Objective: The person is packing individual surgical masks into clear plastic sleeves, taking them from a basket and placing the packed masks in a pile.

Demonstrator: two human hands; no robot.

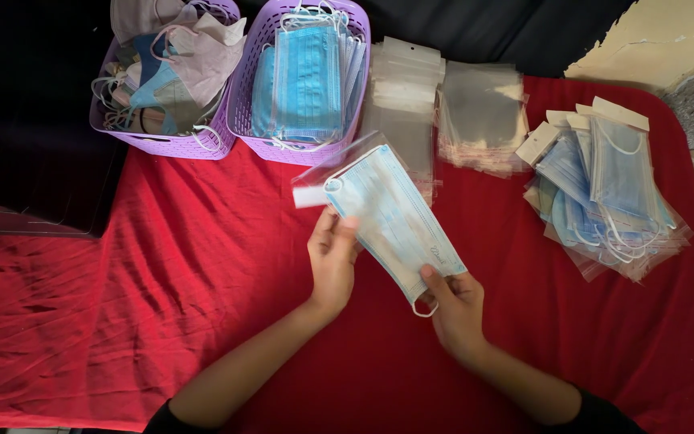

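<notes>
Two bare hands work over a desk draped in red cloth (162,321), sliding a pale blue face mask (391,217) into a clear plastic sleeve (347,161) held just above the cloth. The left hand (332,261) pinches the sleeve's near edge with fingers closed lightly around it, while the right hand (455,309) grips the mask's lower end between thumb and fingers, one white ear loop (426,309) dangling free below. The mask appears only partly seated in the sleeve, tilted on a diagonal; a loose loop like this one could catch on the sleeve's mouth and bunch the mask, and too hard a push might crease the pleats or split the thin film. The left hand's grip on slick plastic looks slight, so the sleeve could slip. Farther off to the right, a fanned stack of bagged masks (612,201) sits close to the edge of the desk and could slide. Beyond the hands lie piles of empty sleeves (479,112), easily scattered by a brushing sleeve or wrist. At the far edge stand two purple baskets, one (307,80) heaped with blue masks, the other (166,72) with mixed-colour masks, loops tangled and prone to snagging.
</notes>
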